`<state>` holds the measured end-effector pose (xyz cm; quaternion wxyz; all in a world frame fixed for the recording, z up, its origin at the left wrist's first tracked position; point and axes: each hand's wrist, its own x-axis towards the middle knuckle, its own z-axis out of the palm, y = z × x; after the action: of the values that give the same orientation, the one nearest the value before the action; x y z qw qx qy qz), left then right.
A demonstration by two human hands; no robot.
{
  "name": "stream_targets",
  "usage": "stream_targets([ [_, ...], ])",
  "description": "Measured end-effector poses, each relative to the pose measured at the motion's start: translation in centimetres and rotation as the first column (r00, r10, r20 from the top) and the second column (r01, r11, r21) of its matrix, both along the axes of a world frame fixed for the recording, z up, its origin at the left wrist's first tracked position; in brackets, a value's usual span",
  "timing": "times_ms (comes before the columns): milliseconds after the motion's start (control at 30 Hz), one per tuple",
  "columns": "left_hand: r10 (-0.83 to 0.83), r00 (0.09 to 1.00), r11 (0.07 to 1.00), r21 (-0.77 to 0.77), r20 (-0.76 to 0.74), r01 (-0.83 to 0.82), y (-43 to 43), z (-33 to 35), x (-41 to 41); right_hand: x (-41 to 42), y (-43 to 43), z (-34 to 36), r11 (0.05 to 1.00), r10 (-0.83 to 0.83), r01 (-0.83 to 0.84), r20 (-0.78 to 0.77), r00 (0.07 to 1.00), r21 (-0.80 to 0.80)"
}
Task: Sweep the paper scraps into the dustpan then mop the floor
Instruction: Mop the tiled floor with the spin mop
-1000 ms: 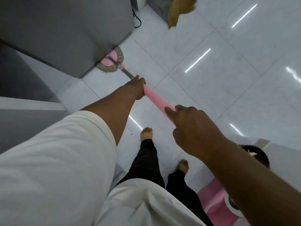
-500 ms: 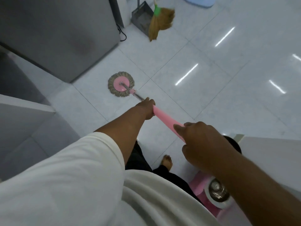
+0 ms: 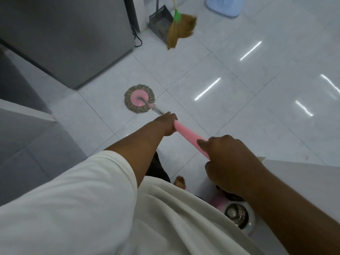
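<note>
- The left hand (image 3: 165, 124) is wrapped around the mop handle (image 3: 189, 136) where the pink sleeve meets the bare metal shaft; the right hand (image 3: 228, 162) grips the same sleeve nearer the camera, forefinger laid along it.
- The round mop head (image 3: 139, 99), pink disc ringed with grey-brown strands, lies flat on the white tiled floor (image 3: 248, 89) left of centre, just clear of the grey cabinet (image 3: 70, 37) filling the upper left of the frame.
- A second ago the head was tucked against the cabinet's base; half a second ago it had come out onto open tile, and it now sits a little further from the cabinet.
- The view has tipped upward over that second: the dustpan (image 3: 160, 21) and straw broom (image 3: 181, 30) at top centre show more fully, and a pale blue basin (image 3: 223, 5) is at the top right edge.
- The mop bucket (image 3: 237, 218), with its steel spinner basket, appears at lower right under the right forearm.
- One bare foot (image 3: 180, 182) shows at lower centre, against two a second ago.
</note>
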<state>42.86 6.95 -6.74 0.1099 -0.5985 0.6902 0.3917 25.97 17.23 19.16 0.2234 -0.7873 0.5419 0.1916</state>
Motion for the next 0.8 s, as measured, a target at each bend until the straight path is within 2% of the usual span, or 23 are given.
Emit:
stream_targets([
  [433,0.083,0.996,0.997,0.007,0.018,-0.083,-18.2,-1.3,12.3,11.6,-18.1,-2.4,0.999,0.033,-0.033,0.054,0.998,0.001],
  [567,0.129,0.991,0.991,0.016,0.028,-0.129,-23.3,-1.6,16.1,14.8,-23.3,-3.9,1.000,-0.005,0.007,0.077,0.997,-0.028],
  [800,0.049,0.988,0.998,0.023,0.148,-0.053,-26.7,-2.6,18.0,16.2,-25.3,-7.3,0.998,0.011,-0.003,0.119,0.993,-0.069],
])
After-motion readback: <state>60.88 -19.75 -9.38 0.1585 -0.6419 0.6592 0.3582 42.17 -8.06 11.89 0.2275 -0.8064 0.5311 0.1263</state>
